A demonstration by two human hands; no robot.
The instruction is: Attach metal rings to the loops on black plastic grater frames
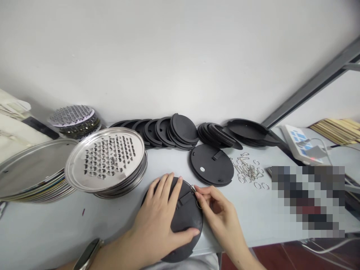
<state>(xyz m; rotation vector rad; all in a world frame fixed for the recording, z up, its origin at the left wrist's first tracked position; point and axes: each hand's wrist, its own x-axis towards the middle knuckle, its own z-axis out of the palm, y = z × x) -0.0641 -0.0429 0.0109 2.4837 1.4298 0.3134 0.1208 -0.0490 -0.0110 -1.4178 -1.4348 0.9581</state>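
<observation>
My left hand [160, 215] lies spread on a round black foam disc [188, 221], pressing it against the table edge. A narrow black strap [183, 198] crosses the disc, partly covered by my fingers. My right hand [218, 202] pinches a thin metal ring [198, 203] between thumb and fingers, right at the disc's rim near the strap's end. A band [88, 255] circles my left wrist. The lower part of the disc overhangs the table edge.
Stacked perforated steel discs [105, 159] and plain steel discs [33, 168] stand to the left. Black discs [180, 131] lean along the wall, another [210, 165] lies flat, and metal rings [247, 172] are scattered beside it. A power strip [302, 144] sits at the back right.
</observation>
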